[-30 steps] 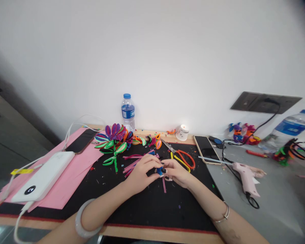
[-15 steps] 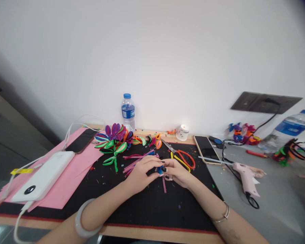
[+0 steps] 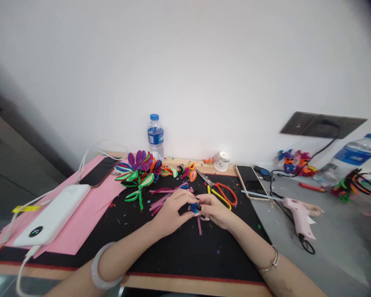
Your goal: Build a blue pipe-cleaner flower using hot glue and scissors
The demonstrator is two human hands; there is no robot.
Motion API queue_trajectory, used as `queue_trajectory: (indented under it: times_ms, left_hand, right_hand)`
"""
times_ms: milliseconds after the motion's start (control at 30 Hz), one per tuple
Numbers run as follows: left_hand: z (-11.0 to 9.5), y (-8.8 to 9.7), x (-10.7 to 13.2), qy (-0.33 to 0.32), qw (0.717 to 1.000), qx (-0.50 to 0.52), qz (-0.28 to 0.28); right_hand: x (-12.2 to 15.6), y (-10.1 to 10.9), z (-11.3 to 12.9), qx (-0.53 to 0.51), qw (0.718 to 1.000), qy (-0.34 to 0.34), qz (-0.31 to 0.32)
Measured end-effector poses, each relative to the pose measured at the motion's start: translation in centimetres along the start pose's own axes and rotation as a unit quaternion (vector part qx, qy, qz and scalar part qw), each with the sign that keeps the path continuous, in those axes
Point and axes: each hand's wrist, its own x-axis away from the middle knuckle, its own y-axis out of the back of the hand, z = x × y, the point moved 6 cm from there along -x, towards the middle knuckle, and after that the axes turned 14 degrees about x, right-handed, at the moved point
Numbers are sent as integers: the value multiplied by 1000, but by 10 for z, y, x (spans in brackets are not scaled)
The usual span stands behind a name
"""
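Pinching a small blue piece (image 3: 193, 207) from 9 o'clock with the left hand (image 3: 172, 212) and from 3 o'clock with the right hand (image 3: 215, 211), keeping it just above the black mat (image 3: 160, 255) a little toward 12 o'clock of the mat's middle. Showing only as a bright blue stub between the dark-nailed fingertips, being too small and too covered for telling its shape or tilt. Lying flat on the mat right at 6 o'clock of the stub, a thin pink strip (image 3: 199, 225), running straight from 12 to 6 o'clock.
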Motion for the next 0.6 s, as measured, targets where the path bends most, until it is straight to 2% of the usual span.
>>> queue_trajectory:
  times_ms: [300,600]
  left_hand:
    - [-1,1,-1,-10,1000,12,-6]
    - [-2,4,-3,-37,999,24,-5]
  right_hand:
    - [0,-1,0,-9,1000,13,10]
    - [0,3,-4,-21,1000,-3,14]
